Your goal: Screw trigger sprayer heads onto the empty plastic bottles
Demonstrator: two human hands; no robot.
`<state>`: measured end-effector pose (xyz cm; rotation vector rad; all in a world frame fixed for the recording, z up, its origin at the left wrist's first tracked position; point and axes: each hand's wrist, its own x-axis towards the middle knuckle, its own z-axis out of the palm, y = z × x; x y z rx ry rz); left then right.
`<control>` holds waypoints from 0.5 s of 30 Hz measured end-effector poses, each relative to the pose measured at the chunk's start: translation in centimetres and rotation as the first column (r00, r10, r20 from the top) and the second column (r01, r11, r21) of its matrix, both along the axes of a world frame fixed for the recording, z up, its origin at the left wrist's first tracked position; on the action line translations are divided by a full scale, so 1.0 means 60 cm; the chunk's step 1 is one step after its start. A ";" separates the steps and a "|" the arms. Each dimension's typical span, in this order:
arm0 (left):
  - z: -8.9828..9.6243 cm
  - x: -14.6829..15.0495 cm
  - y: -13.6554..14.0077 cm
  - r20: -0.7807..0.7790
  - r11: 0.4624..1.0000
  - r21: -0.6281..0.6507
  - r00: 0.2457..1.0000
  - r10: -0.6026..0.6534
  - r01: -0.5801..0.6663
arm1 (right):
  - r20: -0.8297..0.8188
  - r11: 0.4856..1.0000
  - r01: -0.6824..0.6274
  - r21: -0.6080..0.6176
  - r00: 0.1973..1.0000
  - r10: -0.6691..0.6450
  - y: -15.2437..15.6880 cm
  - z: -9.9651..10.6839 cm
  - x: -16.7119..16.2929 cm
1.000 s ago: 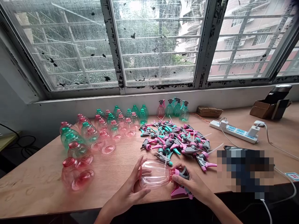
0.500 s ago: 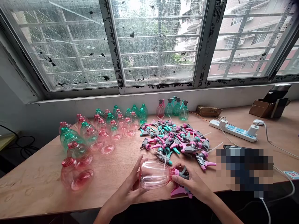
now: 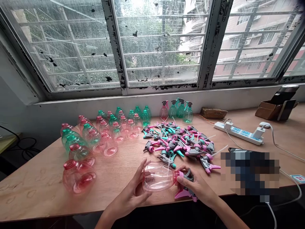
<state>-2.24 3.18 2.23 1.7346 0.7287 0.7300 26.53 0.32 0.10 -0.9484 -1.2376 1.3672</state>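
A clear pink spray bottle [image 3: 158, 178] lies on its side in the air above the table's front edge, its neck toward the right. Around its base end curves my left hand [image 3: 131, 190], some fingers showing through the plastic and the thumb below. At the neck, my right hand [image 3: 194, 184] pinches the pink collar of a grey and pink trigger spray head [image 3: 184, 192], which sits on the bottle's mouth. A pale dip tube runs inside the bottle. Just behind is a pile of loose trigger spray heads [image 3: 176, 143], pink, teal and grey.
Open pink and green bottles [image 3: 108, 144] stand in a group at the left. Several bottles with heads fitted [image 3: 180, 110] stand by the wall. Rightward are a power strip [image 3: 238, 133], cables, a blurred dark device [image 3: 250, 171] and a cardboard box [image 3: 267, 109].
The bottle has turned a little about its long axis, and my left fingers sit slightly looser around its base. My right hand stays at the collar.
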 end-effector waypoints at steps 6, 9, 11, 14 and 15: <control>-0.001 0.000 0.004 0.017 1.000 -0.014 1.000 -0.022 0.022 | 0.029 1.000 0.007 -0.001 1.000 -0.007 -0.002 -0.001 0.000; 0.001 -0.001 0.006 -0.008 1.000 -0.011 1.000 -0.010 0.010 | 0.018 1.000 0.002 -0.001 1.000 -0.002 -0.002 -0.002 0.000; 0.001 -0.001 0.005 -0.028 1.000 0.026 1.000 0.009 -0.009 | 0.009 1.000 0.004 0.003 1.000 -0.004 -0.001 -0.003 0.000; 0.001 -0.001 0.003 -0.022 0.998 0.056 0.999 0.023 -0.022 | 0.017 1.000 0.000 0.008 1.000 0.000 -0.002 -0.001 -0.001; 0.000 -0.001 0.003 -0.018 0.998 0.052 1.000 0.023 -0.022 | 0.020 1.000 0.000 0.009 1.000 0.000 -0.002 0.001 -0.001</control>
